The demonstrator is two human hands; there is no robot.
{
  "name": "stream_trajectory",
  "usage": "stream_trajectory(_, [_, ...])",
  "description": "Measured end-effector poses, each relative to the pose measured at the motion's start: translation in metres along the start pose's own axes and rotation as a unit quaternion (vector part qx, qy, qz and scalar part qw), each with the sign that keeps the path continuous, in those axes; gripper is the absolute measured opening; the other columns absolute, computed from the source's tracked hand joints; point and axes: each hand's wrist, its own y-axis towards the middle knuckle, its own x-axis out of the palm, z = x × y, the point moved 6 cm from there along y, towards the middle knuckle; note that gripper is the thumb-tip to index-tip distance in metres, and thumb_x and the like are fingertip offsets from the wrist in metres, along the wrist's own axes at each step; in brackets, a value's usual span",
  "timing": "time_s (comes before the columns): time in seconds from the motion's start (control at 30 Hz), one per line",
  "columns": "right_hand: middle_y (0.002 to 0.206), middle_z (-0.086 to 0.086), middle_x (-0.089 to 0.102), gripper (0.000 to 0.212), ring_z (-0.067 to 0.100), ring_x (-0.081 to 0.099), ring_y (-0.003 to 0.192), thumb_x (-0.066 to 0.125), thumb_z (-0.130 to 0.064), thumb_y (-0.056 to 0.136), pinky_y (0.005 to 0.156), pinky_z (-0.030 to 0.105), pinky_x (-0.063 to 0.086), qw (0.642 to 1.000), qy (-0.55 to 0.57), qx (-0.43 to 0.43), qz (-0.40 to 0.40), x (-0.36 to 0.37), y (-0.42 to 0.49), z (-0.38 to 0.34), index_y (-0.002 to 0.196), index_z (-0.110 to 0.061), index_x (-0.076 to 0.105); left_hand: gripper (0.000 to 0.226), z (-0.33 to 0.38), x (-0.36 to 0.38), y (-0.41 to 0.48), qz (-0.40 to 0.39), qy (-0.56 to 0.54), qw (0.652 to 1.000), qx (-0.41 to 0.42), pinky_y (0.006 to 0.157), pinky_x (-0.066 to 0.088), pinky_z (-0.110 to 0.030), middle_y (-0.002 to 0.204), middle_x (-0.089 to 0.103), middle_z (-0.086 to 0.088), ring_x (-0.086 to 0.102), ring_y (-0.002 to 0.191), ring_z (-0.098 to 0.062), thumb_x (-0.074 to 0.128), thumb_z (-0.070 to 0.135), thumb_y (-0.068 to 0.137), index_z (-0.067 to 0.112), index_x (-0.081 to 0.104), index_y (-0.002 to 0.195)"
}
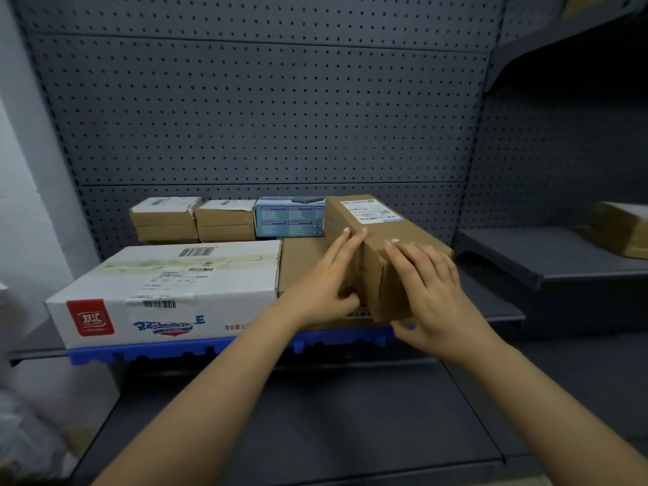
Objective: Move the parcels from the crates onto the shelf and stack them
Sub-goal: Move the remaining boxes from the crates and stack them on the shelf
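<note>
Just beside brown parcel (371, 224), blue box (289, 221).

Left hand (324, 275) and right hand (429, 289) hold a long brown cardboard parcel (380, 240), which rests on a flat brown carton (301, 264) on the grey metal shelf (491, 303).
</note>
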Motion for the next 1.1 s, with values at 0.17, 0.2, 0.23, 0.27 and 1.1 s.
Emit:
stream_trajectory(0.17, [0.142,0.013,0.043,0.098,0.031,0.035,0.130,0.078,-0.023,0.056,0.109,0.040,0.020,1.000,-0.024,0.016,0.010,0.001,0.000,0.000,0.143,-0.007,0.036,0.094,0.006,0.004,0.001,-0.004,-0.023,1.000,-0.001,0.108,0.027,-0.025,0.161,0.000,0.011,0.008,0.146,-0.007,0.060,0.018,0.088,0.046,-0.006,0.148])
stream_trajectory(0.2, [0.141,0.013,0.044,0.098,0.031,0.036,0.128,0.079,-0.022,0.055,0.108,0.040,0.021,0.999,-0.028,0.021,0.014,0.002,0.000,-0.001,0.143,-0.008,0.036,0.093,0.007,0.004,0.001,-0.009,-0.025,1.000,-0.003,0.107,0.026,-0.022,0.161,0.003,0.011,0.010,0.145,-0.005,0.059,0.018,0.089,0.045,-0.006,0.149])
stream_trajectory(0.23, [0.140,0.013,0.044,0.099,0.032,0.037,0.128,0.080,-0.022,0.055,0.107,0.041,0.022,0.999,-0.032,0.024,0.016,0.003,0.001,-0.001,0.143,-0.008,0.036,0.092,0.008,0.005,0.001,-0.013,-0.025,1.000,-0.005,0.106,0.026,-0.020,0.160,0.007,0.011,0.014,0.144,-0.005,0.058,0.018,0.090,0.044,-0.007,0.149])
stream_trajectory(0.27, [0.139,0.013,0.045,0.099,0.032,0.038,0.127,0.080,-0.022,0.055,0.107,0.042,0.023,0.999,-0.034,0.027,0.019,0.004,0.002,-0.001,0.143,-0.009,0.037,0.092,0.008,0.006,0.001,-0.017,-0.025,1.000,-0.007,0.104,0.027,-0.019,0.160,0.009,0.011,0.019,0.142,-0.004,0.057,0.017,0.090,0.043,-0.008,0.149])
stream_trajectory(1.1, [0.141,0.005,0.041,0.112,0.027,0.031,0.130,0.088,-0.030,0.046,0.110,0.067,0.008,0.994,-0.070,0.076,-0.027,0.028,0.033,0.019,0.143,-0.018,0.033,0.087,-0.010,0.004,0.025,-0.043,-0.030,0.998,-0.046,0.091,0.040,-0.020,0.158,0.017,0.011,0.047,0.124,-0.010,0.049,0.012,0.095,0.050,-0.011,0.147])
